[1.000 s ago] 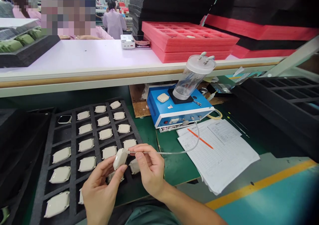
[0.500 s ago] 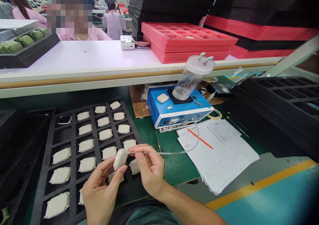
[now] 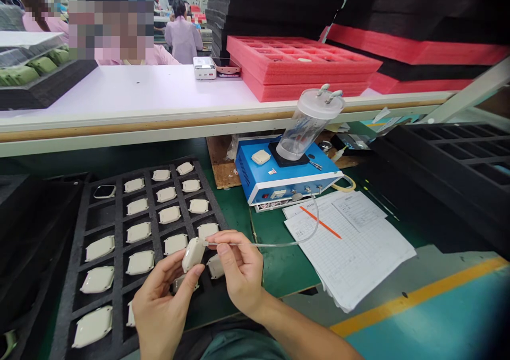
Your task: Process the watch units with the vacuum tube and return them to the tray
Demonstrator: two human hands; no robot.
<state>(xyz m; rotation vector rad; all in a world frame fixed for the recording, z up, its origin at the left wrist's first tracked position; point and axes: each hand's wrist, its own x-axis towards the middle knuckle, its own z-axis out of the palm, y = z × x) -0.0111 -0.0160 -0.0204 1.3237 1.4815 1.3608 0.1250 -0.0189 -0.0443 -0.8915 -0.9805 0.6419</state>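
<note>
Against 1.0 s ago: the co-worker (image 3: 123, 35) behind the white shelf (image 3: 119, 94) is holding a different pose. Hands and forearms are no longer showing along the shelf's far edge; a light collar (image 3: 133, 61) is now appearing just above that edge, between the pink shoulders. Blurring is keeping the exact lean unclear.

Against 0.5 s ago: the view is drifting very slightly, so contents are sitting a touch farther right in frame. The black foam tray (image 3: 116, 291), the cream watch case (image 3: 193, 254) held above it, the blue unit (image 3: 255, 176) and the papers (image 3: 350, 264) are all sharing this small offset, which is reading as camera motion.
</note>
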